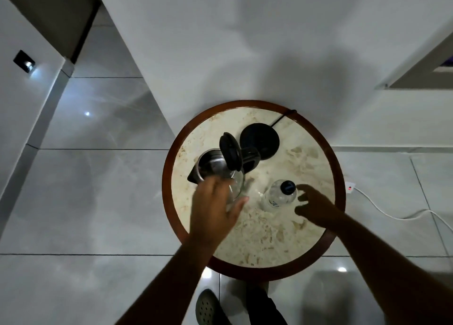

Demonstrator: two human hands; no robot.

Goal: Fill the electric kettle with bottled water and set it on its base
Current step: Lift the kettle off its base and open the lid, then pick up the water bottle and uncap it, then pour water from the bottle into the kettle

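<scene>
The steel electric kettle [212, 164] stands on the round marble table [269, 236] with its black lid [230, 153] flipped up and its spout pointing left. Its black round base [261, 138] lies just behind it to the right, with nothing on it. My left hand [213, 209] is closed around a clear, blurred object, seemingly a plastic bottle [237, 187], at the kettle's near rim. A second clear water bottle [278, 197] with a dark cap stands upright to the right. My right hand [313, 207] hovers beside it with fingers spread, close to the cap.
The base's black cord [282, 118] runs off the table's back edge toward the white wall. On the tiled floor to the right lie a white power strip [350, 186] with a red light and its cable. My sandalled foot [207, 307] is below the table's near edge.
</scene>
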